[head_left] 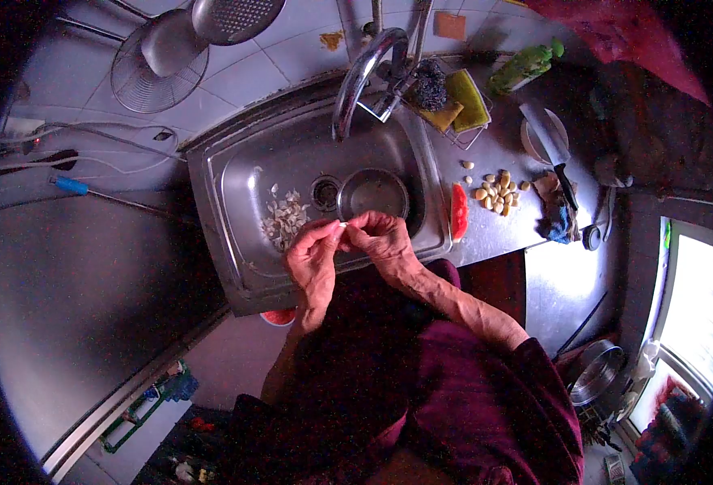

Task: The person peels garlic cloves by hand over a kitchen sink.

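Over the near side of the sink, a small whitish garlic clove [342, 225] shows at the fingertips where both hands meet. My left hand [313, 257] is closed in a pinch on its left side. From the right, my right hand [382, 242] pinches the same clove with thumb and forefinger. Papery garlic skins [284, 218] lie in a heap on the sink floor, left of the drain [325, 193]. Just beyond my right hand, a round metal bowl [406, 194] sits in the sink. Peeled cloves [499, 194] are piled on the counter to the right.
A faucet [346, 101] arches over the sink [220, 234]. Right of it stand a rack with sponges [469, 99] and a green bottle [524, 68]. A knife [549, 141] rests across a white bowl [561, 124]. A red wedge [459, 212] lies beside the sink rim.
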`<control>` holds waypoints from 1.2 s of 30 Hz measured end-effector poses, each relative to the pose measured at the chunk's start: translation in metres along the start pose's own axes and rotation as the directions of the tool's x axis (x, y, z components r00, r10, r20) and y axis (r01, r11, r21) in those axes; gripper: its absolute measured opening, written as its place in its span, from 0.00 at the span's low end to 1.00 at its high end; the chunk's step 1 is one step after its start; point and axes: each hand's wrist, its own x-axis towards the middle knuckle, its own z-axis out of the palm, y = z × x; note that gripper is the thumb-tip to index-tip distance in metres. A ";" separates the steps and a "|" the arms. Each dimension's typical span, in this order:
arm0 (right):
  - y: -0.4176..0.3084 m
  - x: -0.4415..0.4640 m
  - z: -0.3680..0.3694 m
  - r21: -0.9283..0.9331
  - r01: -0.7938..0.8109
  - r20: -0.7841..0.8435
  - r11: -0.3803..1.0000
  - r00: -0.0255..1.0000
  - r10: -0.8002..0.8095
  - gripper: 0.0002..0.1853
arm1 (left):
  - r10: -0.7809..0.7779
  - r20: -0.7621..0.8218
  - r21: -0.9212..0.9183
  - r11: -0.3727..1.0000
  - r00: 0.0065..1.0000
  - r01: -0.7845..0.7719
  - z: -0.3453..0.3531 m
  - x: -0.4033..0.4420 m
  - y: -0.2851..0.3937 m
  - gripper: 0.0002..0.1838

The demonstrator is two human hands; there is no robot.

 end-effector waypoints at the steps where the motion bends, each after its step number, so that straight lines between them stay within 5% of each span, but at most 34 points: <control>1: 0.000 0.000 0.000 0.000 0.000 0.000 1.000 1.000 0.000 0.10 | -0.087 -0.013 -0.051 0.995 0.996 0.086 0.001 0.000 0.002 0.07; 5: 0.004 0.001 -0.001 -0.008 0.008 0.018 1.000 1.000 -0.008 0.09 | -0.312 -0.024 -0.233 0.926 0.950 0.298 0.000 0.004 0.005 0.06; 14: 0.004 0.002 0.000 0.030 -0.062 0.036 0.998 0.997 0.061 0.10 | -0.350 0.108 -0.549 0.759 0.931 0.349 -0.004 0.003 -0.009 0.05; 18: 0.003 0.003 0.000 0.137 -0.065 0.082 0.988 0.995 0.054 0.09 | -0.403 0.136 -0.550 0.729 0.905 0.407 -0.003 0.005 -0.011 0.06; 20: -0.002 0.002 0.004 0.101 -0.062 0.070 0.993 0.996 0.055 0.09 | -0.376 -0.040 -0.274 0.895 0.926 0.352 0.003 0.004 0.001 0.09; 23: -0.001 0.003 0.004 -0.011 -0.037 0.073 0.999 0.997 0.037 0.09 | -0.391 -0.035 -0.085 0.918 0.920 0.387 -0.001 0.004 0.012 0.11; 27: 0.001 0.002 0.004 0.021 -0.001 0.122 1.000 0.992 -0.002 0.09 | -0.373 -0.022 -0.011 0.928 0.928 0.373 -0.006 0.005 0.001 0.12; 32: 0.001 0.004 -0.003 0.031 -0.061 0.070 0.998 0.996 0.059 0.11 | -0.499 0.040 -0.550 0.713 0.866 0.436 -0.013 0.007 -0.010 0.15; 36: -0.003 0.004 -0.009 0.073 -0.154 0.015 0.985 0.988 0.153 0.10 | -0.541 -0.049 -0.566 0.708 0.840 0.423 -0.019 0.007 -0.015 0.18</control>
